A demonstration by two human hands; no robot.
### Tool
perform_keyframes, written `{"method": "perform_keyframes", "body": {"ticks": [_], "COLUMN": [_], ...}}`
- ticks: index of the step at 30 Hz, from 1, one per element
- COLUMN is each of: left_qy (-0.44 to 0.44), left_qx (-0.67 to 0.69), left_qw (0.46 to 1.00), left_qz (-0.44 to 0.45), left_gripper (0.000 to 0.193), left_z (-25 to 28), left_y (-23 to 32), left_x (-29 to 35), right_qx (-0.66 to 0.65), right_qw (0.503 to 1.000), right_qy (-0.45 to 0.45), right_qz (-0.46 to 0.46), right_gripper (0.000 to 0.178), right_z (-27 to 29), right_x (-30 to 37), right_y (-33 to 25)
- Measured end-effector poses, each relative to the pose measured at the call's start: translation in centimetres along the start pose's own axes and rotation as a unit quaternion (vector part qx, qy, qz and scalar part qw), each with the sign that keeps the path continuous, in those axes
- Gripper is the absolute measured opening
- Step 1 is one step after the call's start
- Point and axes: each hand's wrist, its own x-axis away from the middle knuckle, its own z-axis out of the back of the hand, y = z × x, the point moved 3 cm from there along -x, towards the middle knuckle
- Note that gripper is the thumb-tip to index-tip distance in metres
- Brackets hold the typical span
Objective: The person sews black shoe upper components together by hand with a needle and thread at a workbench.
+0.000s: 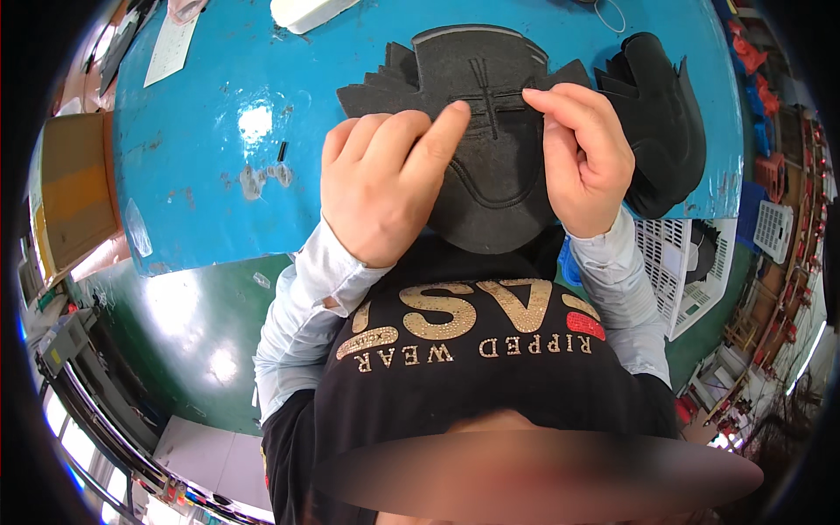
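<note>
A black foam piece (490, 223) lies before me, over the table's near edge and against my shirt. Its lower end is rounded, jagged points flank its upper part, and crossed bars and a curved raised line mark its face. My left hand (385, 179) is closed on its left side, index fingertip touching the surface beside the crossed bars; its thumb is hidden. My right hand (588, 153) is closed at the right side, index fingertip on the end of the horizontal bar, with thumb and other fingers curled in. A second black foam piece (656, 131), folded or stacked, lies on the right.
The blue table (210, 206) holds a white object (306, 10) at the back, a paper sheet (171, 52) and a small black strip (282, 150) beside clear plastic scraps (254, 182). A cardboard box (77, 188) stands left; a white crate (665, 271) sits below right.
</note>
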Motion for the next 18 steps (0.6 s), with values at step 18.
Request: {"method": "perform_keyframes", "body": {"ticks": [18], "left_qy": [0.144], "left_qx": [0.126], "left_qw": [0.970], "left_qz": [0.152], "left_gripper": [0.023], "left_z": [1.9], "left_y": [-1.1], "left_x": [1.6], "right_qx": [0.022], "right_qw": [0.999], "right_qy": [0.041], "right_qz": [0.013], "right_gripper": [0.035], "right_z": [-1.0], "right_x": [1.4], "right_y": [0.6]}}
